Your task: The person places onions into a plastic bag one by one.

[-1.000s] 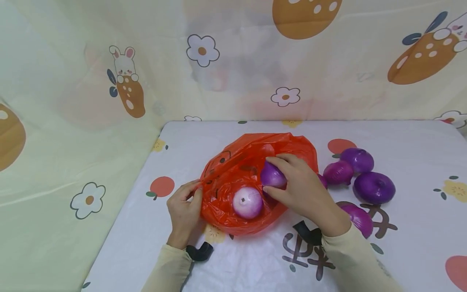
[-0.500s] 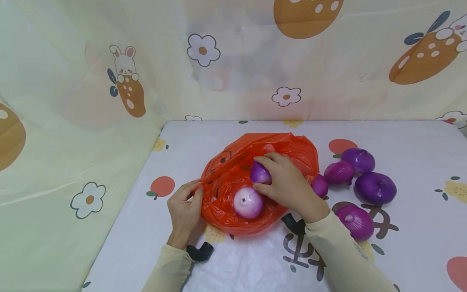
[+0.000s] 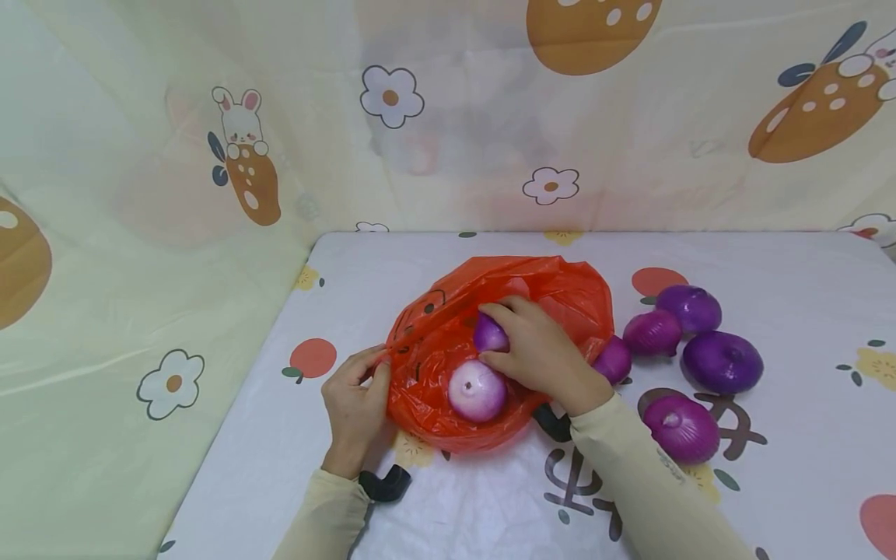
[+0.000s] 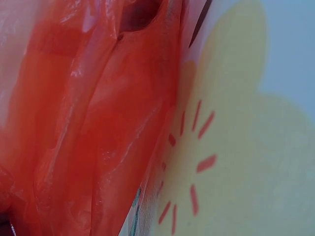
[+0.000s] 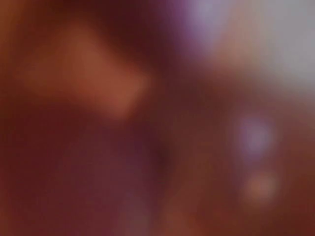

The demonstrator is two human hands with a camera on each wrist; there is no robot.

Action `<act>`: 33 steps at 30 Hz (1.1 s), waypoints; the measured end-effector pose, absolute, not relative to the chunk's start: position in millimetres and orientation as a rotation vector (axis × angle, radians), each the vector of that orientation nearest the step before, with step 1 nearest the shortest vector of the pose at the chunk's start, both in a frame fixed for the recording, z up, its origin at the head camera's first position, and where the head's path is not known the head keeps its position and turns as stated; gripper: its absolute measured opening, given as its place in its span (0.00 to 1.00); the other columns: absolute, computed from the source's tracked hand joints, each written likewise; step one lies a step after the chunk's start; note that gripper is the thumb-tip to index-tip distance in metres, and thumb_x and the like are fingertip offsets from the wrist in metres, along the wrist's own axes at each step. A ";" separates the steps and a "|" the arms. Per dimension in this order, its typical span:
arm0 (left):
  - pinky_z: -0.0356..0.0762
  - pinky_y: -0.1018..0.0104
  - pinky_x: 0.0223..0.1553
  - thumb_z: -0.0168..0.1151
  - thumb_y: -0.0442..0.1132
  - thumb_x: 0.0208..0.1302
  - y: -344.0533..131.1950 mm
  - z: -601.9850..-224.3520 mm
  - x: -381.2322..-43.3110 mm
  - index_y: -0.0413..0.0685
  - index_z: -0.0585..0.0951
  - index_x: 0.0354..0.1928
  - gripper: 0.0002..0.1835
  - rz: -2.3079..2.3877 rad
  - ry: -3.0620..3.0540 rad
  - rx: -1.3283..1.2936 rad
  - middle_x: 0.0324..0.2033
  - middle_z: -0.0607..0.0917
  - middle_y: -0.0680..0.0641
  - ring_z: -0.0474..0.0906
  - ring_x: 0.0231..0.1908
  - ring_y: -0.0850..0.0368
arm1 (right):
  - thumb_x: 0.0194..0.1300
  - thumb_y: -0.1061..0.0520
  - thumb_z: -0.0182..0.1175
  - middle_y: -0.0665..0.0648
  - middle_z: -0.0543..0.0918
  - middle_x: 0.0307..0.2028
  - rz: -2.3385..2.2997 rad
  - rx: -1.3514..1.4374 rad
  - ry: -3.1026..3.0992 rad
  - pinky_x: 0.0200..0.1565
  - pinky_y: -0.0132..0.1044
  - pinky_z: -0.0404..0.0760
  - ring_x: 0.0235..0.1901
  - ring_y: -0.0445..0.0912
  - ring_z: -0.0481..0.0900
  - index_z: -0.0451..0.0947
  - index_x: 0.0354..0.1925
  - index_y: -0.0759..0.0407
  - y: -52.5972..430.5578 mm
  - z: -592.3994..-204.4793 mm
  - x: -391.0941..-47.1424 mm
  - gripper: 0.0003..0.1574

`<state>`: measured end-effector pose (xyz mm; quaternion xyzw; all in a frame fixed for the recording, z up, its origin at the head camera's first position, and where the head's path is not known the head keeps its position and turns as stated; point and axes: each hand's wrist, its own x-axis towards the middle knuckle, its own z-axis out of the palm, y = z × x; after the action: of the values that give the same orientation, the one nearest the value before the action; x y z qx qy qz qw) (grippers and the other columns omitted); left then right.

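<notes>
L hand (image 3: 357, 404) pinches the left rim of the red plastic bag (image 3: 448, 434) btwn thumb & fingers. R hand (image 3: 542, 346) grips a purple onion (image 3: 490, 333) inside the bag mouth, just behind the pale onion (image 3: 477, 390) sitting near the front of the bag; can't tell if the two touch. L wrist view = bag film up close next to bench cloth (image 4: 241, 147); R wrist view too blurry to use.

To do this bit well, IMO: L hand should hold the rim steady, no yanking, so the thin film doesn't slide or fold under. Set the purple onion fully down before loosening, prob. a bit back so the pale onion isn't knocked fwd. Then lift R hand straight up; the black wrist piece (image 3: 551, 422) is low by the bag's front R side & could snag film. Watch the small onion (image 3: 614, 360) at the bag's R edge, a sleeve (image 3: 651, 467) brush might roll it. Four other onions (image 3: 722, 363) lie farther R on the bench (image 3: 805, 311), apart from the bag.
</notes>
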<state>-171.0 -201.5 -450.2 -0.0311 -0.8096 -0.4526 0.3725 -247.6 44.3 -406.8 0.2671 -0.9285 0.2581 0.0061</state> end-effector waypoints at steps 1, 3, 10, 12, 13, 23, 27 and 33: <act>0.80 0.83 0.46 0.64 0.20 0.61 -201.5 -450.5 -171.1 0.28 0.89 0.38 0.07 -1.153 -2.075 -0.083 0.39 0.90 0.33 0.89 0.39 0.37 | 0.61 0.50 0.74 0.66 0.76 0.64 0.805 0.837 -2.911 0.57 0.60 0.84 0.61 0.61 0.77 0.73 0.71 0.60 43.8 -407.5 -248.2 0.44; 0.80 0.82 0.46 0.64 0.21 0.61 -201.8 -451.9 -171.7 0.28 0.89 0.38 0.07 -1.141 -2.074 -0.089 0.39 0.90 0.33 0.89 0.39 0.37 | 0.61 0.50 0.74 0.67 0.76 0.64 0.809 0.837 -2.923 0.57 0.60 0.84 0.61 0.62 0.77 0.73 0.72 0.60 43.1 -409.0 -249.4 0.44; 0.79 0.83 0.46 0.65 0.19 0.60 -200.0 -446.3 -168.9 0.27 0.89 0.38 0.07 -1.188 -2.087 -0.069 0.40 0.90 0.32 0.89 0.40 0.37 | 0.63 0.48 0.73 0.68 0.75 0.65 0.819 0.836 -2.966 0.58 0.61 0.83 0.61 0.62 0.78 0.71 0.73 0.60 40.6 -413.7 -253.0 0.44; 0.79 0.83 0.46 0.65 0.18 0.60 -199.8 -445.8 -168.6 0.27 0.89 0.38 0.07 -1.189 -2.088 -0.067 0.40 0.90 0.32 0.89 0.40 0.37 | 0.64 0.47 0.73 0.68 0.75 0.65 0.817 0.834 -2.974 0.58 0.61 0.83 0.61 0.62 0.78 0.71 0.73 0.60 39.9 -415.4 -253.5 0.44; 0.80 0.83 0.46 0.65 0.18 0.60 -199.7 -445.7 -168.4 0.27 0.89 0.38 0.07 -1.190 -2.087 -0.068 0.40 0.90 0.32 0.89 0.40 0.38 | 0.64 0.47 0.73 0.68 0.75 0.65 0.816 0.833 -2.978 0.58 0.61 0.83 0.61 0.62 0.78 0.71 0.73 0.60 39.6 -416.0 -253.6 0.44; 0.79 0.84 0.46 0.64 0.22 0.62 -201.3 -451.6 -171.0 0.29 0.89 0.39 0.07 -1.146 -2.082 -0.086 0.40 0.90 0.34 0.89 0.40 0.38 | 0.66 0.45 0.71 0.68 0.75 0.67 0.784 0.820 -3.003 0.59 0.62 0.82 0.63 0.63 0.76 0.70 0.74 0.59 39.3 -421.1 -253.6 0.45; 0.79 0.84 0.46 0.64 0.21 0.62 -200.9 -451.0 -171.1 0.28 0.89 0.39 0.07 -1.152 -2.082 -0.081 0.40 0.90 0.34 0.89 0.40 0.38 | 0.66 0.43 0.70 0.69 0.73 0.69 0.778 0.817 -3.000 0.60 0.63 0.81 0.65 0.64 0.75 0.67 0.76 0.58 40.1 -423.6 -253.5 0.48; 0.79 0.83 0.46 0.65 0.20 0.61 -201.2 -450.1 -170.9 0.28 0.89 0.39 0.07 -1.160 -2.081 -0.075 0.40 0.90 0.33 0.89 0.40 0.38 | 0.67 0.42 0.69 0.69 0.67 0.73 0.819 0.804 -3.000 0.62 0.66 0.77 0.70 0.66 0.69 0.63 0.79 0.56 43.8 -423.4 -250.6 0.51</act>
<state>-170.9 -201.2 -450.1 -0.0293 -0.8111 -0.4521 0.3699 -250.6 43.8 -423.4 0.2500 -0.9335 0.2548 -0.0351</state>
